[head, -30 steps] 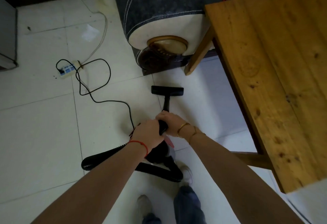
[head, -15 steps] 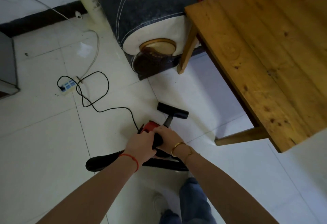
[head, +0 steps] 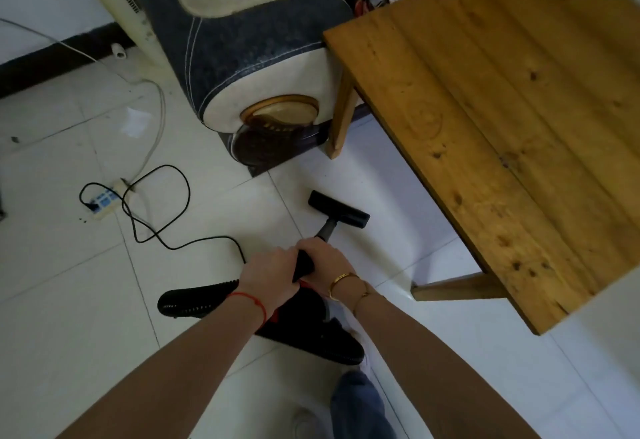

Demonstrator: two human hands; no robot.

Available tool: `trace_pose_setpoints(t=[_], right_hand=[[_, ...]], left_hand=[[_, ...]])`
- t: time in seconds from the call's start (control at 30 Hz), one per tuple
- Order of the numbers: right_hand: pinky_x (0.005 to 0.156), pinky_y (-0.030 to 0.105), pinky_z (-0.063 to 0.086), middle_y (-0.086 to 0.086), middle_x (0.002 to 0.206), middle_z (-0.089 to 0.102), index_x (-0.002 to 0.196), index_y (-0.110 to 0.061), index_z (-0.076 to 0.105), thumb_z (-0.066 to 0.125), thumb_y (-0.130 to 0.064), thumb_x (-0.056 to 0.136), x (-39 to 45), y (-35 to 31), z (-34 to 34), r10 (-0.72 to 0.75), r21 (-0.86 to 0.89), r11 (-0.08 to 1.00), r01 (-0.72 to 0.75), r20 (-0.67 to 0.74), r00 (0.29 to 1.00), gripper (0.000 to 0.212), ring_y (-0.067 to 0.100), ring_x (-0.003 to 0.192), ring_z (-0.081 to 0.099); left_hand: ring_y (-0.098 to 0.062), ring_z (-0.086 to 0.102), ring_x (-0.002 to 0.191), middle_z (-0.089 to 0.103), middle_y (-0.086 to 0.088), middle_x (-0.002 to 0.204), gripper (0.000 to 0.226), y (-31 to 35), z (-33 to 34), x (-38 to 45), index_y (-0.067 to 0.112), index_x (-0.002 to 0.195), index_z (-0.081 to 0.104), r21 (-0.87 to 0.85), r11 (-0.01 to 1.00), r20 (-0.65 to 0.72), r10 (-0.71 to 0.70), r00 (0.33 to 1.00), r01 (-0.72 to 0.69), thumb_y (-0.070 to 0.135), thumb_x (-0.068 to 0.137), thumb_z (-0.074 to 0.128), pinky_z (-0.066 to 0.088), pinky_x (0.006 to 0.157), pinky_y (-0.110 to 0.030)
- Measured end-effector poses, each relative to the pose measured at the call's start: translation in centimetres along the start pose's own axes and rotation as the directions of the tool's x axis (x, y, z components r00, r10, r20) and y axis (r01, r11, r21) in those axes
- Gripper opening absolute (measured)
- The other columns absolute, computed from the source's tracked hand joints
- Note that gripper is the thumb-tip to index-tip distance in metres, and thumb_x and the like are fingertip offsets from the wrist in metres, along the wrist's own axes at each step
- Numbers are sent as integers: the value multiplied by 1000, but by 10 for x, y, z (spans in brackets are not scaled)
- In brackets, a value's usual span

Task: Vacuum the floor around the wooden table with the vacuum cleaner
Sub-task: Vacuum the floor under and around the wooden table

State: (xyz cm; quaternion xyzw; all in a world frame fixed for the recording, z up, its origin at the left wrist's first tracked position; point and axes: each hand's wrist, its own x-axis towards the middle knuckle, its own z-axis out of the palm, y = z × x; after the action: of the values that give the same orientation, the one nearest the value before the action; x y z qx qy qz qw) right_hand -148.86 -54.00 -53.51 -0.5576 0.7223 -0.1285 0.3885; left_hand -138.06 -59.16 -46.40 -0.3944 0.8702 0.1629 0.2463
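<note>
Nozzle (head: 338, 209) swung rightward; left hand (head: 269, 275) and right hand (head: 323, 263) grip wand (head: 304, 264).

vacuum cleaner (head: 337, 211) black | wooden table (head: 502, 109) honey-brown (knotty) | floor (head: 69, 317) white tiles

Bare forearms, red string bracelet (head: 254, 301), gold bangles (head: 341, 284), blue jeans (head: 360, 407), white shoe (head: 304, 421).

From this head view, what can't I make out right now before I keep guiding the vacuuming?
Head view only:
- Vacuum body: mostly behind both forearms.
- Wand grip: covered by left hand and right hand.
- Floor under the wooden table: tabletop hides it.
- Table's far legs: cut off by the frame edge.
- Power strip switches: too small.
- Nozzle underside: faces down.
</note>
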Motion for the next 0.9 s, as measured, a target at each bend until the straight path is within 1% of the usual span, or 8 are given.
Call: trace_pose_setpoints(t=[0.07,0.2,0.3,0.37,0.5,0.63,0.73,0.9], right_hand=[[84,35,51,-1,99,60,92,-22,54,64,-24,79,14,9,-12,-7,-14,1000,7,9,1000,16,18,94,57],[85,37,51,3,100,60,93,-19,55,66,-19,79,42,29,-37,-14,-19,1000,14,25,1000,17,21,97,56],[87,39,49,8,100,62,93,-12,58,67,-16,79,60,45,-53,-32,-20,999,33,41,999,17,24,97,56],[88,38,49,10,103,61,96,-10,58,66,-13,81,67,55,-64,-30,-15,999,31,36,999,17,24,99,55],[84,37,49,11,108,59,99,-9,57,65,-12,82,74,69,-84,-20,-14,1000,21,37,999,19,26,101,56],[83,39,50,10,108,59,99,-9,57,66,-13,82,74,72,-91,4,-6,1000,-4,40,999,19,26,98,58],[82,41,52,7,103,61,95,-13,56,66,-15,81,67,68,-87,29,-12,1000,-29,26,999,17,25,92,59],[83,39,51,7,101,60,94,-13,55,66,-14,80,47,53,-67,50,4,999,-50,21,999,17,24,92,58]], left_hand=[[-21,64,88,62,-2,100,32,6,-10,17,17,115,50,-3,1000,-1,-4,1000,4,29,86,57,46,67,-29],[-22,64,86,61,-3,99,31,18,-28,50,15,115,50,5,1000,1,-6,1000,6,27,87,57,41,64,-27],[-22,62,80,58,-2,91,28,27,-38,72,15,113,51,5,1000,3,-1,1000,1,25,87,56,42,61,-27],[-20,60,76,55,-1,87,28,34,-45,86,15,113,51,1,1000,11,3,1000,-3,25,87,57,43,61,-27],[-18,55,70,47,1,80,30,44,-56,104,15,113,51,-6,1000,11,22,1000,-22,26,87,58,44,61,-26],[-17,54,68,45,3,78,29,50,-62,109,15,113,51,-2,999,13,36,999,-36,26,87,58,43,60,-26],[-15,49,64,42,4,75,29,49,-61,103,16,113,51,-2,999,19,49,999,-49,27,87,58,41,60,-25],[-15,50,67,45,3,79,29,39,-53,78,17,113,50,30,996,32,89,996,-90,27,87,57,40,61,-25]])
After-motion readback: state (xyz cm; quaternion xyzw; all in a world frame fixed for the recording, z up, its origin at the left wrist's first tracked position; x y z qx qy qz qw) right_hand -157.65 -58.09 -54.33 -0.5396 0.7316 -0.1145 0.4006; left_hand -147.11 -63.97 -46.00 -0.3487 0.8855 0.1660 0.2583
